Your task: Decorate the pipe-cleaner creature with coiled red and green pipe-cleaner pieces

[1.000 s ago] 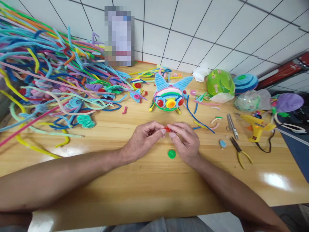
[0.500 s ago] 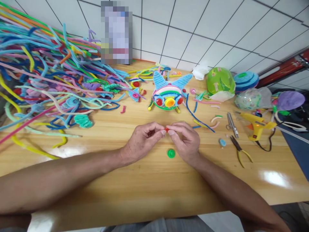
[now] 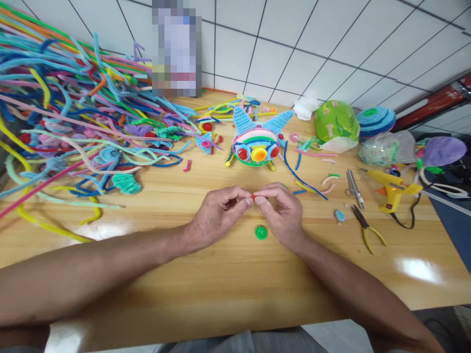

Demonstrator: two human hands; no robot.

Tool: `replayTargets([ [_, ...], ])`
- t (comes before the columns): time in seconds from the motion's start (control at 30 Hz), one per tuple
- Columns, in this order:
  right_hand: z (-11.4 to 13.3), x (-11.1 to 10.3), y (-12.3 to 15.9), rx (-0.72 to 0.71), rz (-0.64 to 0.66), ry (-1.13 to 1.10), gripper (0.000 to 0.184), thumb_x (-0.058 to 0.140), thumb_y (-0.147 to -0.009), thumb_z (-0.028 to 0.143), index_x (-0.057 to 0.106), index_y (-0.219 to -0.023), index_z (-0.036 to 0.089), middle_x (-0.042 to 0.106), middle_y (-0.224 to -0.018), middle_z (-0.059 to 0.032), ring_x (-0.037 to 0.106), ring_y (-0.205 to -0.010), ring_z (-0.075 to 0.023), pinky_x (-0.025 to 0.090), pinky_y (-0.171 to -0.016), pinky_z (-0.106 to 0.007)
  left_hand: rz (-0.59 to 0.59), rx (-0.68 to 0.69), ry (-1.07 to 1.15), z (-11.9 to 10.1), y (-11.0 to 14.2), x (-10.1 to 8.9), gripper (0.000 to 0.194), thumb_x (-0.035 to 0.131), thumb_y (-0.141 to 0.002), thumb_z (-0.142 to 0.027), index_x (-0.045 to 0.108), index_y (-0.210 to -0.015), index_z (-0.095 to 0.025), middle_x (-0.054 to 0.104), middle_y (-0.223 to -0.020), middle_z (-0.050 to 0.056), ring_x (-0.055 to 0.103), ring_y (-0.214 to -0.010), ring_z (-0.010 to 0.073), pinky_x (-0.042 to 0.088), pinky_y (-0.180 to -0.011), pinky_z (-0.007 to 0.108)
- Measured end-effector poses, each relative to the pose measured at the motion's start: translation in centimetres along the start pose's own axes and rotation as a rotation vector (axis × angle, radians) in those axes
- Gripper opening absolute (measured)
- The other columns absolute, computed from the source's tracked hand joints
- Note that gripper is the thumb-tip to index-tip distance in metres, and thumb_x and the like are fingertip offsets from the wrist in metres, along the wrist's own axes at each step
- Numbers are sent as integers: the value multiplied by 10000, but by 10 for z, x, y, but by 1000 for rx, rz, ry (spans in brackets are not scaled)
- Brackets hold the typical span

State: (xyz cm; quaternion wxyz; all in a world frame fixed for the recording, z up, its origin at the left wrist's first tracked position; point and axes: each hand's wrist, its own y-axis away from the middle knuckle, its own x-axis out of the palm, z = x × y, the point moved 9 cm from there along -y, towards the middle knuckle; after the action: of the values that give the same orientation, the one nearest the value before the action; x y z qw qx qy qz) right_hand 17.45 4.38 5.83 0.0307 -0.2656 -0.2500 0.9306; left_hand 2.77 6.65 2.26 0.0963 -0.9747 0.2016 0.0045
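Note:
Between the fingertips of my left hand (image 3: 221,213) and my right hand (image 3: 281,211) is a small red piece of pipe cleaner (image 3: 253,197), pinched from both sides and mostly covered by the fingers. Just below the hands, a round green disc (image 3: 261,232) lies flat on the wood. Beyond my hands stands a pipe-cleaner figure (image 3: 256,139) with two pointed blue ears, a striped head, red-centred round eyes and a yellow round nose.
Tangled coloured pipe cleaners (image 3: 91,117) heap up on the left. To the right lie pliers (image 3: 364,228), scissors (image 3: 354,189), a yellow glue gun (image 3: 392,189) and a small blue coil (image 3: 339,215). A green roundish package (image 3: 336,122) stands near the tiled wall (image 3: 272,44).
Both hands stay in nearly the same place, still pinching the red piece. The right hand has shifted very slightly left; less of the red shows between the fingertips.

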Motion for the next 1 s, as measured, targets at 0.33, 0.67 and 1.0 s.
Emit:
replayTargets([
  [0.33, -17, 1, 9, 107, -25, -144, 160, 670, -1002, 378, 724, -1101, 264, 723, -947, -32, 681, -856, -188, 578, -774, -360, 3, -47, 26, 2, -2, -2, 189, 670, -978, -305, 744, -887, -157, 741, -786, 35, 626, -705, 134, 513, -664, 238],
  [0.67, -12, 2, 6, 81, -13, -137, 96, 641, -1007, 253, 694, -927, 244, 733, -879, 0, 674, -813, -156, 538, -756, -318, 21, -13, -31, -1, -1, 0, 180, 649, -972, -272, 746, -877, -154, 743, -768, 32, 602, -674, 122, 477, -622, 221],
  [1.0, -9, 7, 2, 70, 47, -118, 125, 656, -996, 256, 672, -873, 240, 718, -836, 9, 664, -794, -154, 526, -758, -320, 40, -34, -86, 2, 0, 2, 196, 629, -971, -282, 740, -893, -141, 732, -763, 28, 586, -652, 115, 458, -625, 233],
])
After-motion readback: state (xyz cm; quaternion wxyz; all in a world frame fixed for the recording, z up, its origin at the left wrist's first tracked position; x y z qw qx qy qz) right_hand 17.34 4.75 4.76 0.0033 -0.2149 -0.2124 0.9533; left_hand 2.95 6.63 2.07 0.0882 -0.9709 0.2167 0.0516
